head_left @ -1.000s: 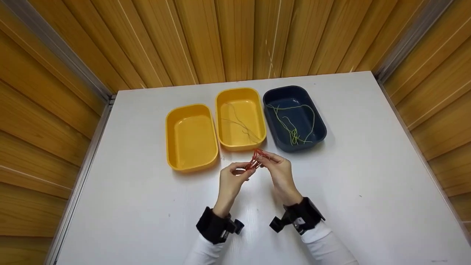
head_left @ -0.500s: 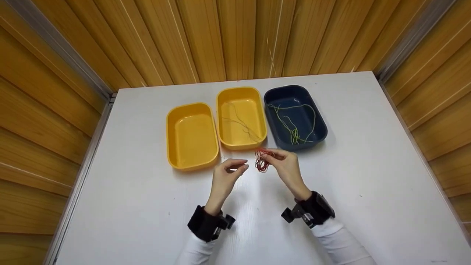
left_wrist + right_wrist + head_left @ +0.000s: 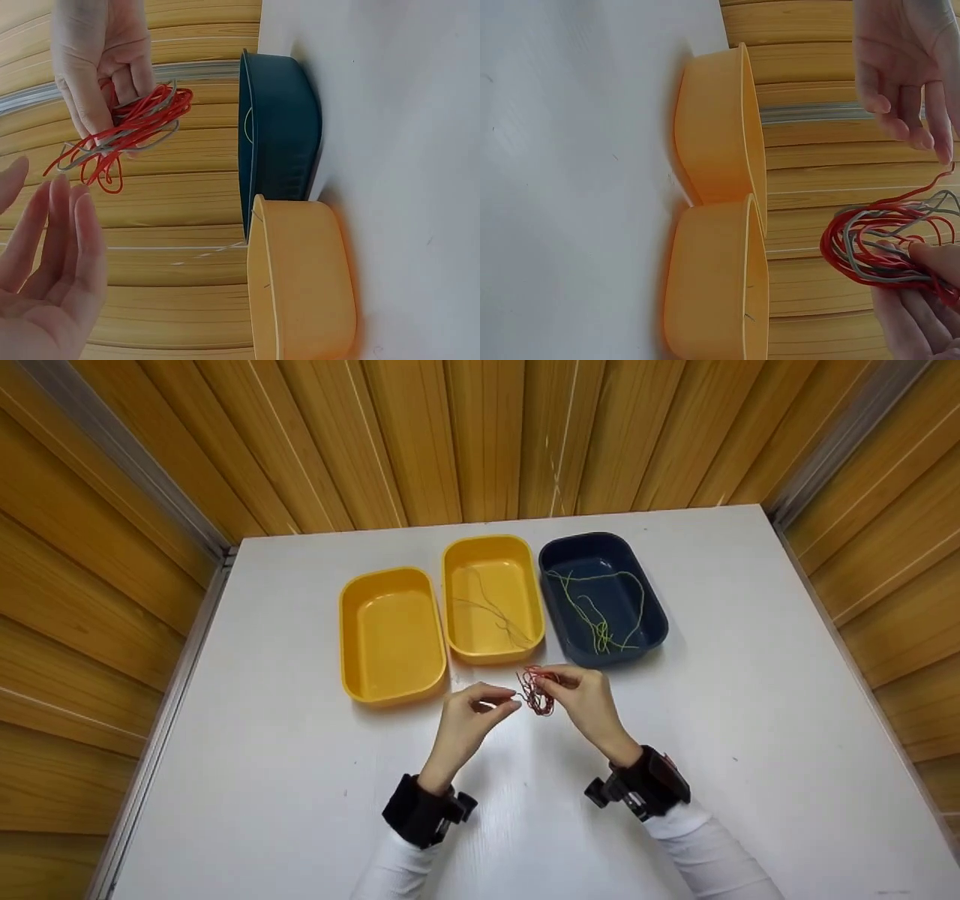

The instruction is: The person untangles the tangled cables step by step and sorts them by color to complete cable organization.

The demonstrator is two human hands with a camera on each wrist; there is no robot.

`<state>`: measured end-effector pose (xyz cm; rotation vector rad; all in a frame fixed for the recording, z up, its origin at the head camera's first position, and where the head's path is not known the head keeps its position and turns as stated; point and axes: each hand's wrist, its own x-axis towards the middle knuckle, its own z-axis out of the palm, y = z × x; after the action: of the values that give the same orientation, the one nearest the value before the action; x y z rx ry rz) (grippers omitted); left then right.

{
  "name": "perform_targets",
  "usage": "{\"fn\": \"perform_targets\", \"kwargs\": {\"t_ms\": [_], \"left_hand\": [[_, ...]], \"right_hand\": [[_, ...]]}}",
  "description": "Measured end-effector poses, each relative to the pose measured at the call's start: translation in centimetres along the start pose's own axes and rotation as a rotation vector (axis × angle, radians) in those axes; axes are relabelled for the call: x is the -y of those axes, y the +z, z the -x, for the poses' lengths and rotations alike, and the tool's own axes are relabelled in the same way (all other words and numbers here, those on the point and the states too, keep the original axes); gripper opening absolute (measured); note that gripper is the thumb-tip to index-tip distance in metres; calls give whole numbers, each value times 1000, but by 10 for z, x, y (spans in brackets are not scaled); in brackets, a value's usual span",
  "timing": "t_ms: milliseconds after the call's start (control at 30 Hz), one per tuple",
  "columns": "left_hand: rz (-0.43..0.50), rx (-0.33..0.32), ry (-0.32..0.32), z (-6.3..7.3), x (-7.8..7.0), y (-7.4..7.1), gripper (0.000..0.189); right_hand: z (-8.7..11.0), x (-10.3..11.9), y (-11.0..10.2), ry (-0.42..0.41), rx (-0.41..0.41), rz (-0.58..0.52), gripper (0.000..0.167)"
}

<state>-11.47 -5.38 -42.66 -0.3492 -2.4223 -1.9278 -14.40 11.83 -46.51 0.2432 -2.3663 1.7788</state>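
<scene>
My right hand (image 3: 589, 701) pinches a looped bundle of red and grey string (image 3: 538, 694) above the table, in front of the middle yellow tray. In the right wrist view the string's coils (image 3: 870, 244) hang out past the thumb and fingers. To the bundle's left is my left hand (image 3: 472, 720), its thumb and fingers apart. A loose red end points toward its fingertips (image 3: 60, 187), which are right beside the string in the left wrist view. Part of the bundle is hidden in the right hand.
Behind the hands stand a left yellow tray (image 3: 394, 697), a middle yellow tray (image 3: 491, 657) with thin pale strings (image 3: 487, 607), and a dark blue tray (image 3: 611, 656) holding yellow-green string (image 3: 600, 634). Wood-patterned walls (image 3: 480, 435) rise at the table's (image 3: 262, 780) back and sides.
My left hand has let go of the bundle and drawn off to the left, then come back close to it. The right hand keeps hold, slightly further right, and the loops now hang down.
</scene>
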Motion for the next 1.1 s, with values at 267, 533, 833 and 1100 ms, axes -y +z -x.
{"fn": "perform_targets", "kwargs": {"t_ms": [267,533,833,1100], "left_hand": [[21,-24,-17,-2,3,11,11],[148,-87,-64,2,14,0,10],[193,-76,-102,9,24,-7,11],[253,-138,-162,9,36,-17,12]], "right_hand": [[1,-2,2,13,47,-76,15],[0,-14,-14,405,-79,-448,20],[4,-39,-23,320,-75,-651,17],[-1,-72,-29,331,12,-515,17]]}}
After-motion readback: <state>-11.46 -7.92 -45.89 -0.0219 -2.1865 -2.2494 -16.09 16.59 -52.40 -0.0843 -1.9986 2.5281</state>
